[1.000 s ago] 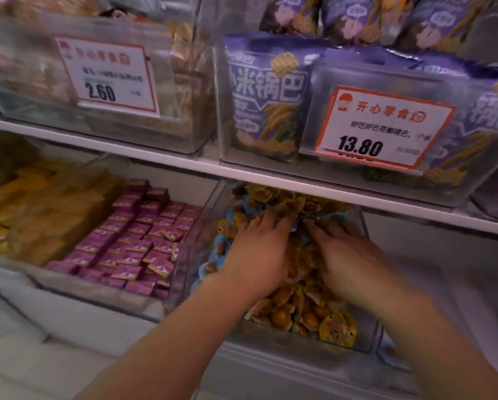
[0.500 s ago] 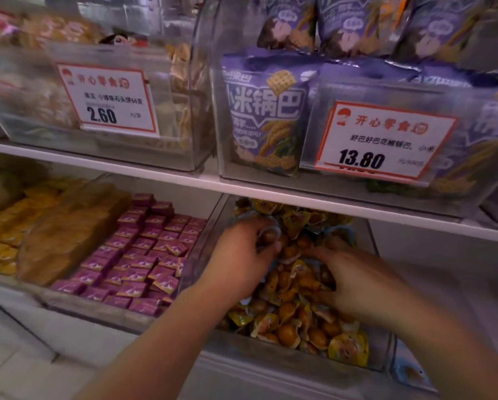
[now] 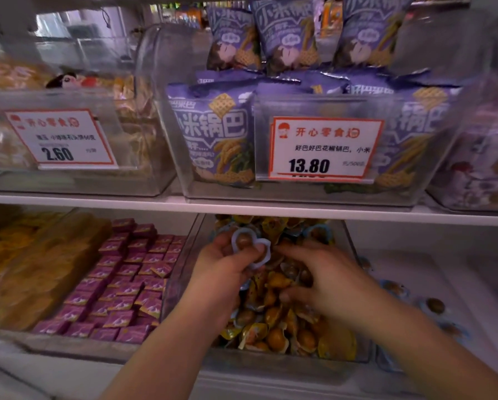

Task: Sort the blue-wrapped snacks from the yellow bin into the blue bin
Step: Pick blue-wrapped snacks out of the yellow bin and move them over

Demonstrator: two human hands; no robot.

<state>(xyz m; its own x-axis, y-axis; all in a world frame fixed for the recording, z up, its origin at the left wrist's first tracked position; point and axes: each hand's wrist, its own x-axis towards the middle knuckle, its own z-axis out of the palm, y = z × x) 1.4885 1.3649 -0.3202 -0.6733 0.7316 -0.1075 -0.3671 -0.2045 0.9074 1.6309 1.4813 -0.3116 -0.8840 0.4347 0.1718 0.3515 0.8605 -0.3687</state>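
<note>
**Two blue-wrapped snacks coming up out of the yellow pile**

Two blue-wrapped snacks (image 3: 250,246) are now sitting in the left hand (image 3: 227,267), raised clear of the heap, where a second ago both hands were lying flat and digging in among the wrappers. The left fingers are curling round the pair and pinching them against the palm, so the pick itself is looking done. The right hand (image 3: 325,281) is reaching down into the yellow-wrapped snacks (image 3: 282,330) with fingers bent among them; whether it is pinching anything is not showing, since the tips are buried. The two hands are working close together but not touching.

All of this is happening over the clear bin (image 3: 285,365) on the lower shelf, which is holding the yellow heap; a few more blue edges (image 3: 318,233) are peeking out near its back, so the sorting is probably far from finished. To the right, a neighbouring compartment (image 3: 415,272) is holding a few loose blue-rimmed pieces (image 3: 434,306), and that is most likely the destination; the held pair would need carrying across to it.

Further out, pink-wrapped squares (image 3: 126,284) are filling the bin to the left, and purple snack bags (image 3: 216,137) are standing behind a price tag (image 3: 324,148) on the shelf above.
</note>
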